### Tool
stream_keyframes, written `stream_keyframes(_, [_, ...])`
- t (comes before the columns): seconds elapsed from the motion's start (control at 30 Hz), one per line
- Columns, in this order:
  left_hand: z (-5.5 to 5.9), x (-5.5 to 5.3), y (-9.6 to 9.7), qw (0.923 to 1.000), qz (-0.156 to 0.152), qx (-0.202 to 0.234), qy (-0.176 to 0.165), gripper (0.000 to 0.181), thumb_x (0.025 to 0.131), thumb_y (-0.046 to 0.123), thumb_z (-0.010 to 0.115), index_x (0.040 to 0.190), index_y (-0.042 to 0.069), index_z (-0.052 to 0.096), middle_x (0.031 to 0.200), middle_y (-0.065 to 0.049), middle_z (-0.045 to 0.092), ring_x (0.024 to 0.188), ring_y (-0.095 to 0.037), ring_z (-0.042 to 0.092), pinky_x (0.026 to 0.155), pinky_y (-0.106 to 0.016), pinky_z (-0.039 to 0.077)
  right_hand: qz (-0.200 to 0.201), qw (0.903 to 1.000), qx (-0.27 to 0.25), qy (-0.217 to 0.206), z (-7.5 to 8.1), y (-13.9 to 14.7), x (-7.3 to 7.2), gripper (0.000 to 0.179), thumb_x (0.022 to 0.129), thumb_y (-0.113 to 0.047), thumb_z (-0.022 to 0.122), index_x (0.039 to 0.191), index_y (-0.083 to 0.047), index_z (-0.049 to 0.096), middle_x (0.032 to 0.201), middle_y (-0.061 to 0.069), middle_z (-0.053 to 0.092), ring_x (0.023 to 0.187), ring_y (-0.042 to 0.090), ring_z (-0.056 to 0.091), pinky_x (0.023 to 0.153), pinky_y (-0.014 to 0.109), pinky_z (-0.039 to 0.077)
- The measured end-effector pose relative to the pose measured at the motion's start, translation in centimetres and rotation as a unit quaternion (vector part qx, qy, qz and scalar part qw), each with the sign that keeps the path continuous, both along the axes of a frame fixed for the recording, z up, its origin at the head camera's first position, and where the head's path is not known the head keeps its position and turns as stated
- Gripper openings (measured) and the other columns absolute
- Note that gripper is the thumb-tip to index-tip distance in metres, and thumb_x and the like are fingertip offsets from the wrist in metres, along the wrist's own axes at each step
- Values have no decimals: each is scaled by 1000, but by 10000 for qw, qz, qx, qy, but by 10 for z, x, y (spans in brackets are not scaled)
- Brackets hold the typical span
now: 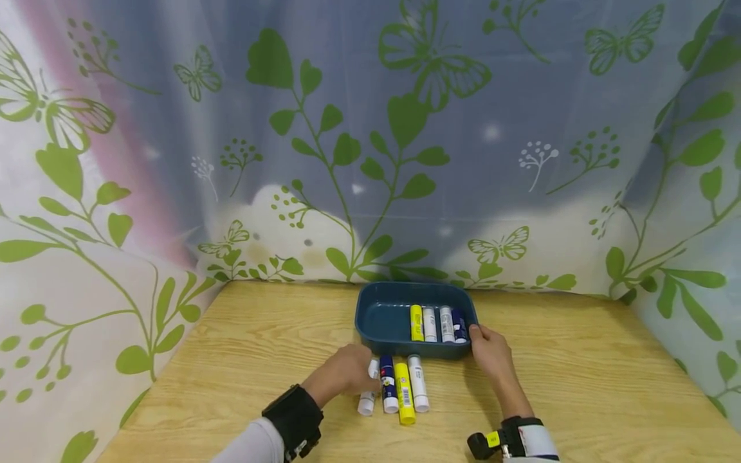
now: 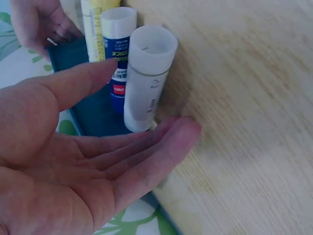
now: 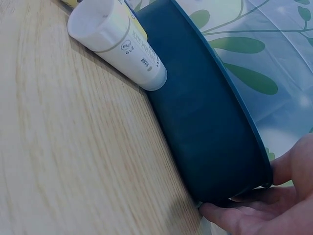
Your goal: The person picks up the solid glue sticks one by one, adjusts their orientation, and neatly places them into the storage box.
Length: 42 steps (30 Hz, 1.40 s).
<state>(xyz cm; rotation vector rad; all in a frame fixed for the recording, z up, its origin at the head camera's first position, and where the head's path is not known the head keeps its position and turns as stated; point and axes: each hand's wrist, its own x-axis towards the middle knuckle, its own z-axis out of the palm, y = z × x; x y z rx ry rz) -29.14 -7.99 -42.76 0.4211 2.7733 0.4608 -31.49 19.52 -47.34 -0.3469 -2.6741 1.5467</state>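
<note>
The left hand [image 1: 347,370] is hovering wide around the white stick [image 2: 148,83], which is lying before the tray [image 1: 417,349] near the tabletop's [image 1: 278,334] back edge; the right hand [image 1: 493,357] is gripping the tray. Careless closing could be rolling the blue stick [image 1: 388,384] away.

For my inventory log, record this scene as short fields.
Container: dark teal tray
In tray, left to right: yellow glue stick, white glue stick, white glue stick, navy glue stick
On wood-grain table, left to right: white glue stick, navy glue stick, yellow glue stick, white glue stick
Left hand: at table's leftmost glue stick, fingers extended
Right hand: grips tray's right end
</note>
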Motion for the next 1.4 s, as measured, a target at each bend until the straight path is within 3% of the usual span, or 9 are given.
stream_keyframes(0.5, [-6, -2, 4, 9996, 277, -22, 7, 29, 81, 22, 84, 80, 5, 60, 67, -3, 47, 60, -16, 46, 53, -26, 33, 1, 10000, -46, -79, 0, 0, 1, 57, 108, -32, 35, 152, 5, 39, 156, 31, 36, 146, 50, 30, 119, 60, 27])
stream_keyframes(0.67, [-6, -5, 5, 9995, 192, -227, 110, 31, 78, 22, 87, 86, 4, 63, 74, -3, 54, 66, -17, 49, 57, -27, 39, 16, 9999, -62, -117, 0, 0, 0, 58, 109, -33, 35, 153, 4, 38, 156, 31, 35, 146, 50, 29, 119, 60, 26])
stream_keyframes(0.83, [-7, -7, 3, 9995, 261, -143, 81, 29, 74, 9, 86, 86, 4, 60, 78, -6, 54, 71, -20, 51, 59, -28, 44, 14, 9999, -87, -100, 0, 0, 0, 57, 108, -32, 35, 153, 4, 38, 156, 31, 35, 146, 50, 30, 119, 60, 27])
stream_keyframes(1.1, [-6, -6, 1, 9990, 431, 115, 41, 23, 74, -4, 78, 81, 3, 57, 72, -9, 55, 56, -18, 57, 45, -25, 49, 17, 10000, -40, -56, 0, -1, 1, 56, 108, -32, 36, 152, 3, 41, 155, 30, 38, 145, 50, 32, 118, 60, 29])
stream_keyframes(1.4, [-6, -6, 3, 9983, 554, 68, -140, 20, 79, -5, 76, 85, 2, 58, 75, -11, 55, 56, -19, 59, 46, -28, 53, 22, 10000, -39, -56, 1, -1, 2, 56, 108, -32, 35, 152, 4, 41, 155, 30, 38, 145, 50, 31, 118, 61, 29])
